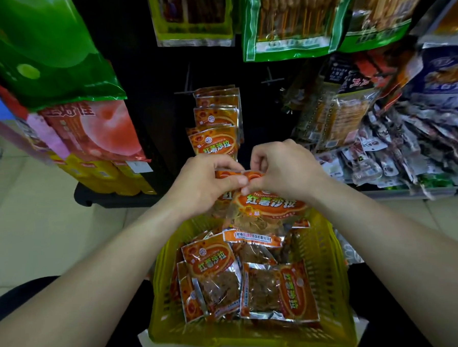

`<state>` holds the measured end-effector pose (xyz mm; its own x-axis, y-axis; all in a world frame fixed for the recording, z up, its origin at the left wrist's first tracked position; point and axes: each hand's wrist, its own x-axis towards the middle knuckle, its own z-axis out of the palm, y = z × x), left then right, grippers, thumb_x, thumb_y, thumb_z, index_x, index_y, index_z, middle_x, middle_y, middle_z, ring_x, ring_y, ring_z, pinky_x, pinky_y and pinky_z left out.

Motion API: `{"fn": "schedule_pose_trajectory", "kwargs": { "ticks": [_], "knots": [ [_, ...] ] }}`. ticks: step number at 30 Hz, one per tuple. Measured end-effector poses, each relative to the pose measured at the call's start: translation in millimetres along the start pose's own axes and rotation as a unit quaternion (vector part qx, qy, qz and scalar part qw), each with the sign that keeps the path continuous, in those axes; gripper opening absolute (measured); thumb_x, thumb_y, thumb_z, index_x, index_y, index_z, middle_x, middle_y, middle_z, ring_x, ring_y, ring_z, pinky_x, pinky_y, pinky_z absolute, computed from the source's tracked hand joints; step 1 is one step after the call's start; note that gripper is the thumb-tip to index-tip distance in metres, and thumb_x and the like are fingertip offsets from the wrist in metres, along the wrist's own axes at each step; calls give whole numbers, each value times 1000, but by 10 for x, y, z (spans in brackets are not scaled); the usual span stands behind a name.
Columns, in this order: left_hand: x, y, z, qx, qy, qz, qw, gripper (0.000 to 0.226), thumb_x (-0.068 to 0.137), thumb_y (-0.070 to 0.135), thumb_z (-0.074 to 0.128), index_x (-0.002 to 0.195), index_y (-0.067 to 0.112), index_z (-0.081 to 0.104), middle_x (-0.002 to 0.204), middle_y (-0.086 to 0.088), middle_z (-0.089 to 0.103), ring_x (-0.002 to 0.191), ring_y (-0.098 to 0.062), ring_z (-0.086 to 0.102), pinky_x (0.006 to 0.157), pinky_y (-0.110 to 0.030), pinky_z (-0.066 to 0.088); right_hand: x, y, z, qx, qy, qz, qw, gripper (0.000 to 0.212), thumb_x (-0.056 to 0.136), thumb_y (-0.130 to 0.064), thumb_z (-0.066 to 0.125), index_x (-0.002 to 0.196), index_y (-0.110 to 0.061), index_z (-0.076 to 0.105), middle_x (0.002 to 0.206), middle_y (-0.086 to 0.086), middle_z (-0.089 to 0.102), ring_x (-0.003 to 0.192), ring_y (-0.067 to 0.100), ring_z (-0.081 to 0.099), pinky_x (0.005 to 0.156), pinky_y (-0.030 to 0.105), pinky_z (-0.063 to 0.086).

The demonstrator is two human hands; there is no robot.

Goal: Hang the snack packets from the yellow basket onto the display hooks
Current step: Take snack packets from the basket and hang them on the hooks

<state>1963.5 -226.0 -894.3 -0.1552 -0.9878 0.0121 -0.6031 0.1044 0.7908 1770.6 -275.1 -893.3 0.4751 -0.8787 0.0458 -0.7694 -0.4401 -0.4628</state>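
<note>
Head camera: a person's left hand (pixel 207 183) and right hand (pixel 284 170) meet in front of a dark display rack, thumbs and curled fingers of both pinching the top edge of an orange packet (pixel 267 208). The packet hangs tilted from that grip, just above the far rim of the basket (pixel 331 268), its clear lower half showing brown shreds. A second orange edge shows behind the left fingers; whether it is also gripped cannot be told. The yellow basket sits low between the forearms, close to the person, and holds loose packets (pixel 214 275) of the same kind, lying flat and overlapping. Just beyond the hands, hung packets (pixel 216 121) of the same orange make hang in a stacked column on the rack. Two dark hooks (pixel 270 77) stick out on either side of the top of that column. To the left hang a green bag (pixel 38 45) and, below it, a peach bag (pixel 98 129). Skewer packs (pixel 288 19) with green borders hang at upper right, above a crowded mass of dark packets (pixel 406 142) on the right. Pale tiled floor (pixel 26 223) shows at left.
</note>
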Motion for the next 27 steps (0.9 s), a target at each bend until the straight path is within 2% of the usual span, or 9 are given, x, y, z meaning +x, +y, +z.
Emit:
{"fn": "schedule_pose_trajectory", "kwargs": {
  "ticks": [2, 5, 9, 11, 13, 16, 19, 23, 27],
  "knots": [
    [26, -15, 5, 8, 20, 5, 1000, 3, 83, 34, 77, 85, 35, 75, 78, 21, 71, 80, 4, 65, 69, -13, 45, 14, 1, 22, -2, 8, -6, 1000, 54, 47, -73, 81, 68, -30, 56, 63, -14, 59, 66, 4, 57, 53, 26, 42],
    [37, -27, -22, 37, 18, 17, 999, 3, 88, 34, 73, 87, 37, 73, 81, 22, 70, 83, 5, 64, 69, -12, 43, 15, 2, 39, 16, 2, -14, 1000, 52, 50, -69, 82, 72, -29, 57, 64, -14, 60, 66, 2, 57, 52, 26, 43],
    [17, -84, -107, 41, 16, -1, 999, 10, 95, 28, 65, 98, 37, 70, 93, 22, 69, 91, 4, 63, 74, -18, 49, 14, 132, -58, 50, -59, -16, 997, 30, 67, -45, 86, 81, -30, 64, 77, -15, 65, 76, 4, 63, 64, 31, 51],
    [0, -116, -153, 30, 13, -17, 999, 15, 98, 22, 60, 106, 30, 71, 101, 16, 70, 98, -2, 64, 81, -27, 54, -11, 216, -115, 70, -90, -23, 993, 19, 80, -31, 80, 83, -35, 63, 79, -17, 65, 77, 0, 64, 63, 23, 47],
    [-25, -125, -192, 21, 0, -21, 1000, 22, 101, 17, 54, 113, 27, 69, 109, 10, 70, 103, -5, 64, 86, -32, 55, -41, 267, -136, 92, -85, -25, 992, 19, 86, -26, 75, 80, -38, 62, 76, -18, 65, 74, -6, 61, 59, 13, 40],
    [-62, -102, -206, 4, -13, -21, 1000, 31, 103, 11, 47, 114, 35, 64, 116, 8, 67, 108, -5, 62, 88, -29, 53, -56, 268, -132, 98, -62, -27, 993, 17, 88, -30, 72, 76, -37, 62, 71, -18, 64, 70, -9, 59, 54, 8, 36],
    [-81, -63, -172, -23, -11, -23, 999, 34, 103, 9, 44, 114, 37, 59, 117, 8, 65, 107, -4, 61, 80, -21, 52, -49, 250, -123, 98, -43, -24, 994, 18, 90, -35, 70, 74, -38, 60, 71, -19, 63, 68, -7, 58, 54, 9, 34],
    [-76, -39, -118, 4, 17, -2, 1000, 22, 96, 23, 63, 109, 41, 59, 107, 16, 66, 99, 3, 62, 72, -11, 48, -34, 231, -124, 96, -27, -21, 995, 21, 90, -38, 69, 71, -38, 59, 72, -17, 63, 72, -4, 59, 58, 17, 37],
    [-45, -73, -97, 10, 63, -13, 998, 20, 93, 26, 68, 99, 44, 63, 102, 18, 66, 96, 3, 62, 69, -14, 48, -32, 229, -114, 92, -33, -18, 995, 19, 90, -42, 67, 73, -35, 61, 76, -14, 65, 76, 2, 63, 61, 24, 44]
  ]
}}
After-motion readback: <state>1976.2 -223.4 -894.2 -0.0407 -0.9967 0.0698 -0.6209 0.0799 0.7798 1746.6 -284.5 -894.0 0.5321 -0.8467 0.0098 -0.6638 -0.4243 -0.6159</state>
